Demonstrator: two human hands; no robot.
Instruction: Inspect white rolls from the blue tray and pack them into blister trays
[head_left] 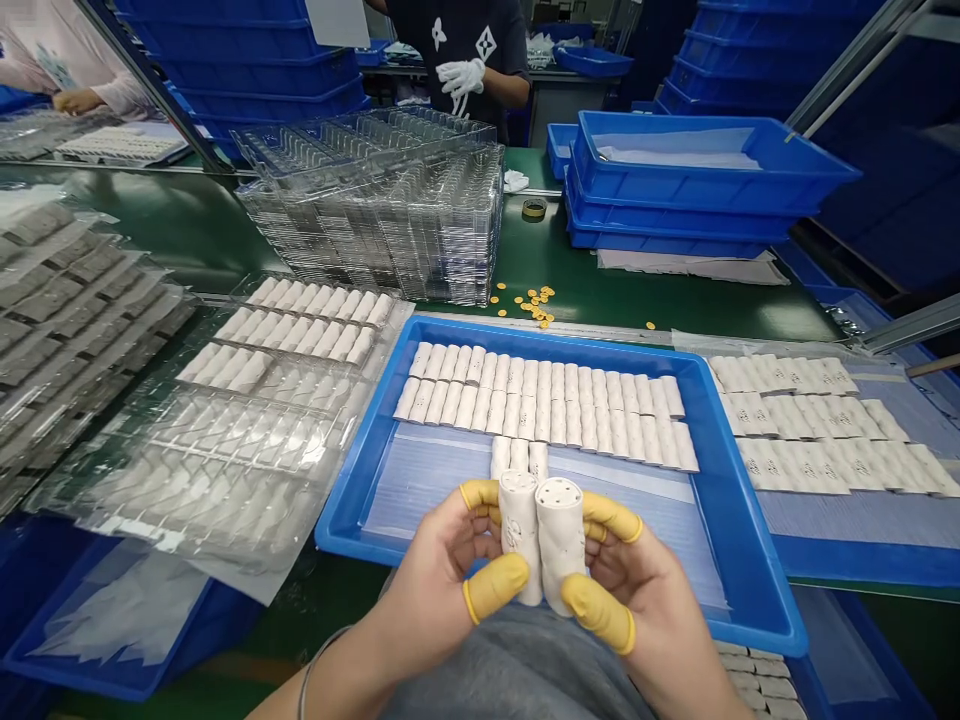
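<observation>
Cylinders [561,550], pinched one apiece in left hand [450,560] and right hand [649,580] (nearly upright), might slip if the yellow finger covers [496,588] lose grip.

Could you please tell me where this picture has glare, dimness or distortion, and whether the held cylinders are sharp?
Head view: the white cylinders in the left hand and right hand look fairly sharp; head view: glare whitens spots on the clear plastic tray; head view: the tray stack at the left edge looks stretched and soft; head view: the upper-right blue bins look dim.
</observation>
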